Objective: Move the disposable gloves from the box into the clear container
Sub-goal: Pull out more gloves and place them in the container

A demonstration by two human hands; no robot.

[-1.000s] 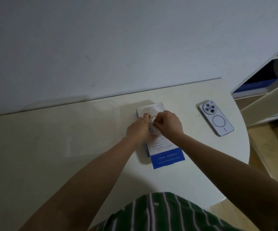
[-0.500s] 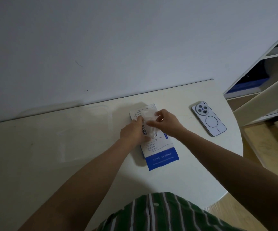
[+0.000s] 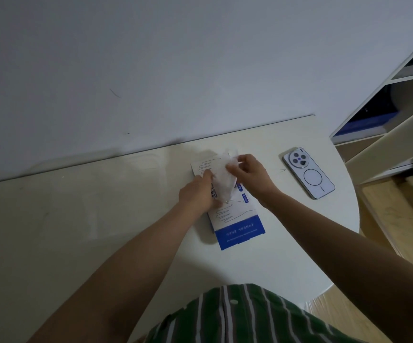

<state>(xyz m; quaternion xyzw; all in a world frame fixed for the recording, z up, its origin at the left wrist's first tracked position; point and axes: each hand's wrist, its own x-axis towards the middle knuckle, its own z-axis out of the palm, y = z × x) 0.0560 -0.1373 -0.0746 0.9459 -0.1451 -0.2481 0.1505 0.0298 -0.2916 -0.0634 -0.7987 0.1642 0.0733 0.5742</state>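
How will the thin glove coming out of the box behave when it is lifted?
Probably floppy: the glove is crumpled where the right hand pinches it. Likely very light, since it looks thin and filmy over the box.

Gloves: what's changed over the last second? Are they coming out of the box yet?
Yes. The right hand has pinched a wad of gloves and drawn it up out of the box; a second ago both hands were only working at the opening. The left hand still holds the box down. Box, phone and clear container have not moved on the table.
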